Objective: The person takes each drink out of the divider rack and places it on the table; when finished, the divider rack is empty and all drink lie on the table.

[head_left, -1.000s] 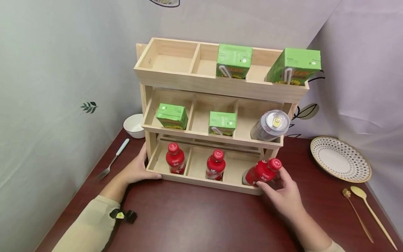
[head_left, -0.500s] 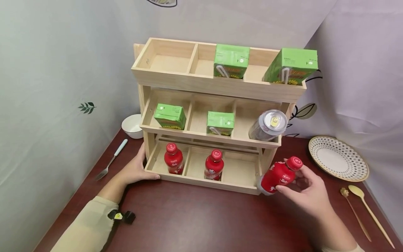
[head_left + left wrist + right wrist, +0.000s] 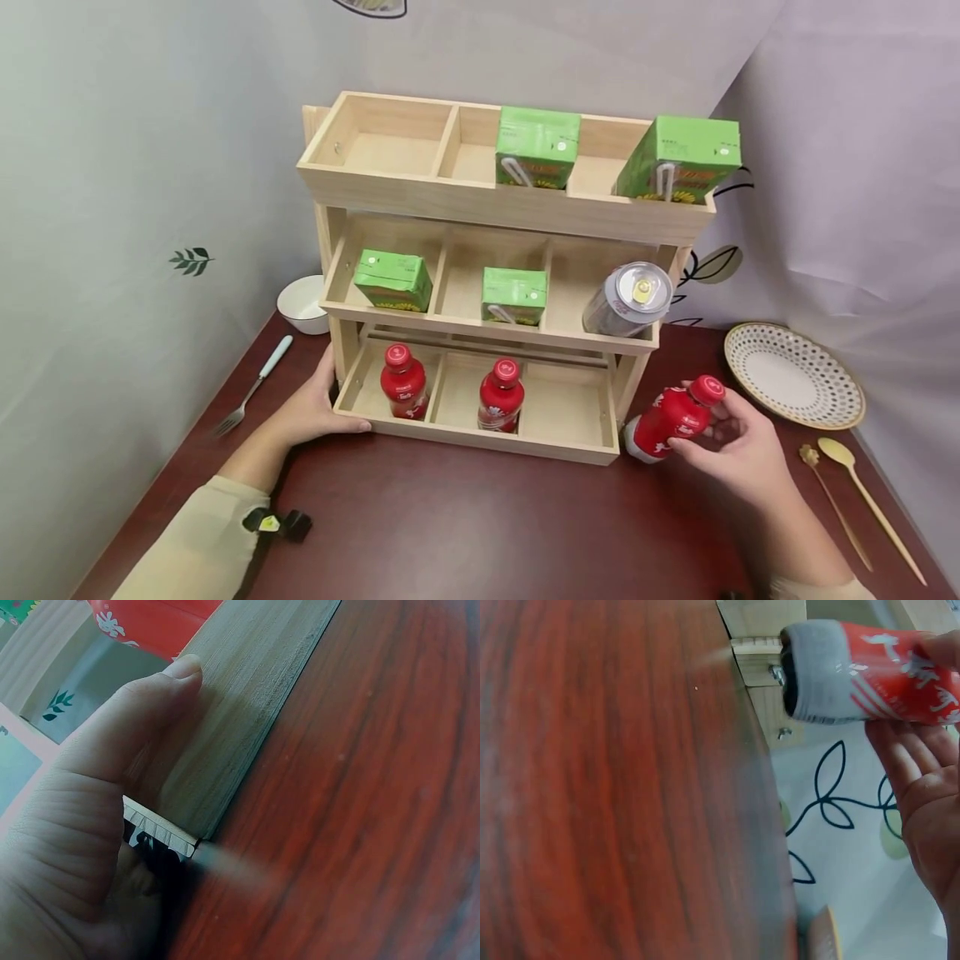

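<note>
A three-tier wooden shelf (image 3: 480, 440) stands on the dark red table. At its lower left corner, my left hand (image 3: 311, 410) grips the bottom tier, with the thumb along the front board (image 3: 225, 697); its other fingers are mostly hidden. Just right of the bottom tier, my right hand (image 3: 738, 454) holds a red drink bottle (image 3: 671, 423), thumb and fingers on opposite sides. This bottle leans, cap to the upper right, and its white base (image 3: 817, 671) shows in the right wrist view. Red bottles stand in the bottom tier's left compartment (image 3: 405, 383) and middle compartment (image 3: 501, 398).
Green drink cartons occupy the top tier (image 3: 536, 148) and middle tier (image 3: 513, 296), with a silver can (image 3: 630, 298) at middle right. A white bowl (image 3: 303, 304) and fork (image 3: 255, 385) lie left; a dotted plate (image 3: 795, 375) and two gold spoons (image 3: 873, 504) lie right.
My right hand has taken the red bottle out of the bottom tier's right compartment and moved it rightward past the shelf's end. My left hand keeps its grip on the corner. The view has shifted slightly.
</note>
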A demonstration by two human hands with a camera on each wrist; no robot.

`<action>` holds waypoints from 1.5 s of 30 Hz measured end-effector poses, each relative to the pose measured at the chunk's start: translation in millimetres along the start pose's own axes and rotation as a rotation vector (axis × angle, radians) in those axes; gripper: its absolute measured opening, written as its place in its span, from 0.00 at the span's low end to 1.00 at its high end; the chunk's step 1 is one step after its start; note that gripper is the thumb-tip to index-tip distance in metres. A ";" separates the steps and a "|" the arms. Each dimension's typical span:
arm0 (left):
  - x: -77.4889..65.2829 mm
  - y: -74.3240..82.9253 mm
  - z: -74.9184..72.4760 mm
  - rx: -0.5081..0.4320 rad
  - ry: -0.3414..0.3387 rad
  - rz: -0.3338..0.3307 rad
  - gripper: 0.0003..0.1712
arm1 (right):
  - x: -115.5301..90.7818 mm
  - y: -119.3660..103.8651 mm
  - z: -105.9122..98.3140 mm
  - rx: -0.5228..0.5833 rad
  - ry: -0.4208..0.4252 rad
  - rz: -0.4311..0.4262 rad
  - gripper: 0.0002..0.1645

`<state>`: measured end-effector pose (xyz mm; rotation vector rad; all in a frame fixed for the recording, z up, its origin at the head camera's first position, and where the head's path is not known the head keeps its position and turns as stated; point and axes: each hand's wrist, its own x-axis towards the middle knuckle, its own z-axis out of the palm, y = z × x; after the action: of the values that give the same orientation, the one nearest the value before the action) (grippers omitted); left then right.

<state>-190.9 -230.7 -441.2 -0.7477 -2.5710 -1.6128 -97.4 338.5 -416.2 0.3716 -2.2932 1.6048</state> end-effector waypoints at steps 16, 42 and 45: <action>0.7 1.1 -0.5 -0.003 -0.002 -0.001 0.78 | 7.8 0.5 9.0 0.027 0.077 0.018 0.42; 2.1 -0.1 -1.4 0.000 0.000 0.010 0.79 | 25.1 20.2 27.8 0.063 0.318 0.139 0.44; 1.3 0.3 -1.4 0.002 0.000 0.010 0.79 | 28.4 22.0 27.1 0.065 0.327 0.156 0.44</action>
<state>-192.3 -231.3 -440.0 -0.7590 -2.5642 -1.6065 -134.8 319.6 -432.4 -0.0564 -2.0671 1.6736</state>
